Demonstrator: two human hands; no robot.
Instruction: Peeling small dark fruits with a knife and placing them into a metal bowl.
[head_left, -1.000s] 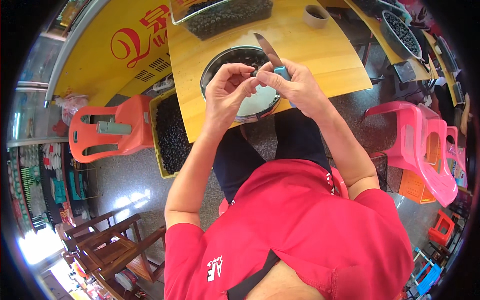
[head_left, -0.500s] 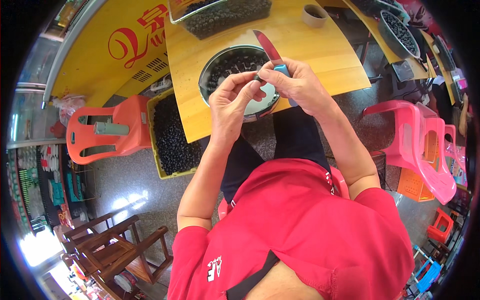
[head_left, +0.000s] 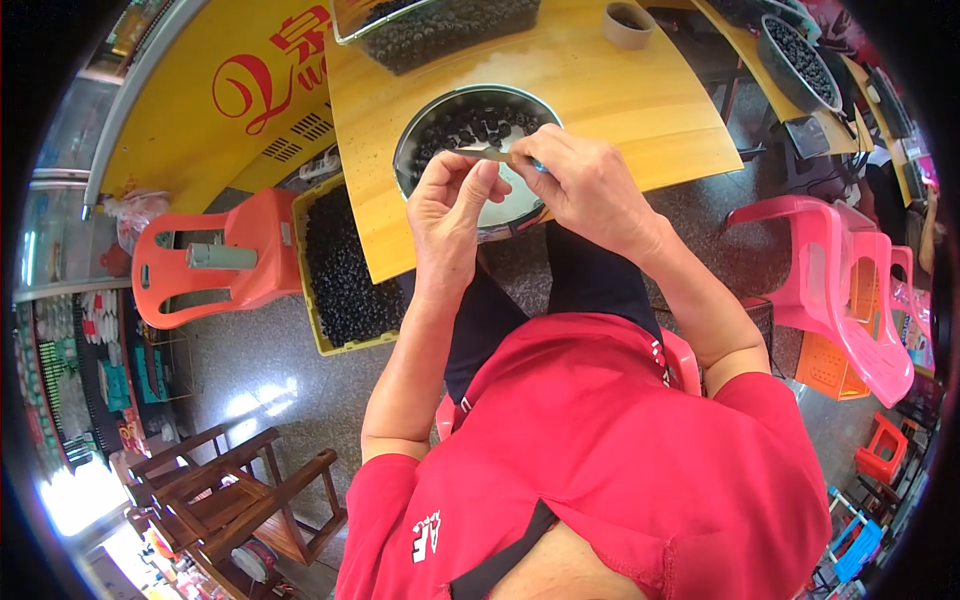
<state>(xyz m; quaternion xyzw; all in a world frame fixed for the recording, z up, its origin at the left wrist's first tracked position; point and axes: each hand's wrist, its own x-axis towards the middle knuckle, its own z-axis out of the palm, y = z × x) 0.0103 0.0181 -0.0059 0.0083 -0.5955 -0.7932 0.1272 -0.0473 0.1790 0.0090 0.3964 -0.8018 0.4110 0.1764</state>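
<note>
My right hand (head_left: pixel 598 195) is closed round the blue handle (head_left: pixel 540 165) of a small knife, whose blade (head_left: pixel 484 154) lies sideways, pointing left. Just left of it, my left hand (head_left: pixel 446 215) is pinched, thumb against fingers, at the blade; whatever sits in the pinch is hidden. Both hands are over the near part of a round metal bowl (head_left: pixel 401 150) on the wooden table (head_left: pixel 645 110). Small dark round pieces (head_left: pixel 470 125), perhaps fruits or nuts, lie in the bowl's far part, and a whitish area shows nearer me.
Beyond the bowl stands a clear tub (head_left: pixel 400 17) of dark pieces, with a beige round container (head_left: pixel 627 28) to its right. A yellow crate (head_left: pixel 318 325) of dark pieces is on the floor beside an orange chair (head_left: pixel 210 270). Pink chairs (head_left: pixel 825 290) stand at right.
My right hand has turned over, bringing the knife from blade-up to lying sideways at my left fingers. A small dark piece between my fingertips is now hidden. My left hand has shifted slightly left.
</note>
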